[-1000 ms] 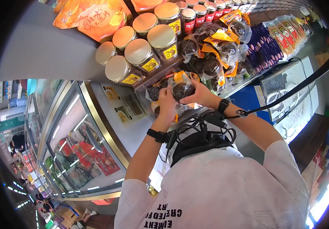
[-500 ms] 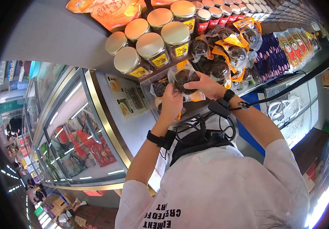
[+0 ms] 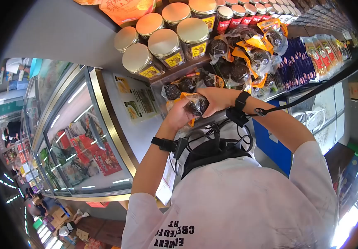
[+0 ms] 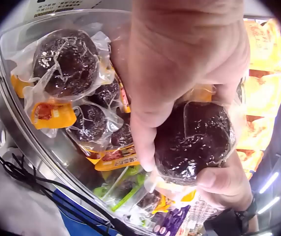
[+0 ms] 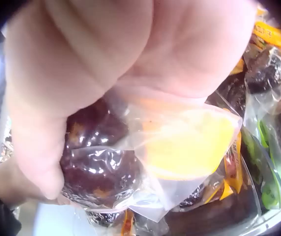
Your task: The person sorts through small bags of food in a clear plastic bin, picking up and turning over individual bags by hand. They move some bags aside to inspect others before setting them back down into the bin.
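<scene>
Both hands hold one dark brown, round, vacuum-packed food item (image 3: 197, 106) in clear plastic, above a clear plastic bin (image 4: 7, 54). My left hand (image 3: 177, 115) grips it from the left, thumb and fingers along its sides in the left wrist view. On the opposite side, my right hand (image 3: 220, 99) grips it with the thumb (image 5: 39, 169) curled against the dark lump. An orange label (image 5: 184, 142) on the wrapper shows in the right wrist view. Similar dark packs (image 4: 66, 64) lie in the bin below the hands.
Lidded jars (image 3: 162, 43) stand behind the bin. More dark packs (image 3: 251, 58) are heaped to the right, beside purple packets (image 3: 297, 60). A glass-fronted case (image 3: 85, 141) stands at the left. A black cable (image 3: 311, 87) runs from the right wrist.
The pack has come lower and closer to the body, and it has been turned in the hands. The right hand now reaches further over it. The head view has shifted slightly.
</scene>
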Action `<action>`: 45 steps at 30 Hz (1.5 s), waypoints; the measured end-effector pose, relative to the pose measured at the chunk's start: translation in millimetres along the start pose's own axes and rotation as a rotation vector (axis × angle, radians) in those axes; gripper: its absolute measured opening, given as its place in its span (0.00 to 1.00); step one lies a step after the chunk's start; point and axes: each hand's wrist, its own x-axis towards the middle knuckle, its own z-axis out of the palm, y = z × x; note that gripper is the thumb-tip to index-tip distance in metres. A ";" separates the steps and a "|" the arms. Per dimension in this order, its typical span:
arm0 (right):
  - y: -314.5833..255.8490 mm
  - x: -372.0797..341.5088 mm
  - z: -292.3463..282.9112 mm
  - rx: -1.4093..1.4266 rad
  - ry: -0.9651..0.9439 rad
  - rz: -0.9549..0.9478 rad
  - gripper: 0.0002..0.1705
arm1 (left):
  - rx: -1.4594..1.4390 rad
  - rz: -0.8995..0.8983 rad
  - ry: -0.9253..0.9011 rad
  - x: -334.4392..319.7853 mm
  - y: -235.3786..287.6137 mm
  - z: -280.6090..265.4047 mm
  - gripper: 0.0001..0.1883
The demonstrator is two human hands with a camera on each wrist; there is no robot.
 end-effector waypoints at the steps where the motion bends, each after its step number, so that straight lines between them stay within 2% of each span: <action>1: 3.2 -0.8 0.1 0.005 0.002 0.003 0.37 | -0.017 -0.003 -0.025 3.7 -1.1 -2.9 0.21; 2: 6.9 -1.4 1.7 0.005 0.006 0.006 0.37 | -0.017 -0.008 -0.023 7.0 -3.4 -5.0 0.21; 4: 16.9 2.4 4.2 0.008 0.003 0.002 0.37 | 0.021 -0.070 0.141 13.2 -6.1 -10.4 0.18; 5: 24.6 7.1 7.1 -0.035 -0.027 0.040 0.36 | 0.017 -0.070 0.153 12.5 -4.3 -14.4 0.18; 7: 43.4 16.4 10.0 -0.082 -0.080 0.084 0.36 | 1.157 0.273 0.634 13.8 -5.6 -22.1 0.15; 8: 54.1 21.1 13.7 -0.213 -0.138 0.092 0.36 | 1.024 0.529 0.623 11.4 -7.2 -20.3 0.15; 9: 66.5 27.6 20.3 -0.340 -0.197 0.092 0.35 | 1.014 0.511 0.637 6.1 -5.1 -7.4 0.15; 11: 81.5 40.8 33.3 -0.364 -0.244 0.117 0.36 | 1.696 0.875 0.414 -5.7 6.9 12.5 0.16; 12: 84.5 45.8 34.2 -0.348 -0.298 0.152 0.36 | 1.692 0.714 0.376 -6.9 2.3 16.8 0.17; 13: 87.4 52.0 35.6 -0.332 -0.352 0.187 0.37 | 1.699 0.708 0.387 -2.2 -0.1 17.2 0.17; 15: 100.3 61.3 40.7 -0.316 -0.391 0.227 0.37 | 1.889 0.618 0.245 8.4 -10.4 12.0 0.18; 17: 120.9 64.2 53.5 -0.204 -0.251 0.140 0.37 | 1.972 0.540 0.173 23.4 -18.8 4.7 0.18; 18: 114.9 55.6 48.4 -0.124 -0.246 0.192 0.32 | 2.058 0.391 0.145 28.6 -24.4 3.2 0.18; 19: 121.4 56.8 52.0 -0.110 -0.243 0.194 0.32 | 2.141 0.241 0.112 33.5 -27.4 2.1 0.18; 21: 138.7 60.1 55.9 -0.079 -0.222 0.140 0.31 | 2.155 0.240 0.042 45.0 -36.0 -17.3 0.18; 22: 144.7 58.2 61.5 -0.010 -0.148 0.122 0.30 | 2.174 0.242 0.027 46.3 -37.8 -23.7 0.17; 25: 151.2 61.7 74.3 -0.023 -0.069 0.154 0.30 | 2.227 0.188 -0.013 50.9 -39.7 -24.5 0.14; 26: 154.5 61.7 78.0 -0.030 -0.032 0.175 0.36 | 2.259 0.136 -0.020 52.6 -41.2 -26.1 0.13; 27: 157.1 62.1 82.1 -0.029 -0.029 0.177 0.36 | 2.260 0.136 -0.024 56.2 -42.4 -27.4 0.13; 29: 158.5 60.8 90.6 -0.174 0.169 0.322 0.33 | 2.377 0.073 -0.054 65.1 -45.1 -30.1 0.10; 33: 129.4 44.8 73.0 -0.164 0.246 0.426 0.29 | 2.447 0.119 -0.070 75.1 -47.7 -28.0 0.07; 35: 119.2 45.1 74.2 -0.171 0.350 0.469 0.33 | 2.535 0.165 -0.112 74.2 -48.5 -26.3 0.07; 36: 113.5 44.0 74.4 -0.166 0.341 0.468 0.33 | 2.530 0.154 -0.111 70.2 -47.8 -25.3 0.07; 38: 104.6 44.2 71.6 -0.457 0.518 0.315 0.44 | 2.555 0.205 -0.141 63.7 -44.8 -25.5 0.07; 42: 123.3 55.1 81.1 -0.411 0.501 0.218 0.52 | 2.618 0.208 -0.080 41.2 -33.1 -32.5 0.11; 44: 134.2 63.8 77.2 -0.212 0.319 0.287 0.56 | 2.427 0.681 -0.088 27.2 -17.7 -25.7 0.19; 45: 134.7 64.7 74.9 -0.210 0.317 0.279 0.56 | 2.432 0.676 -0.083 17.5 -11.3 -20.6 0.19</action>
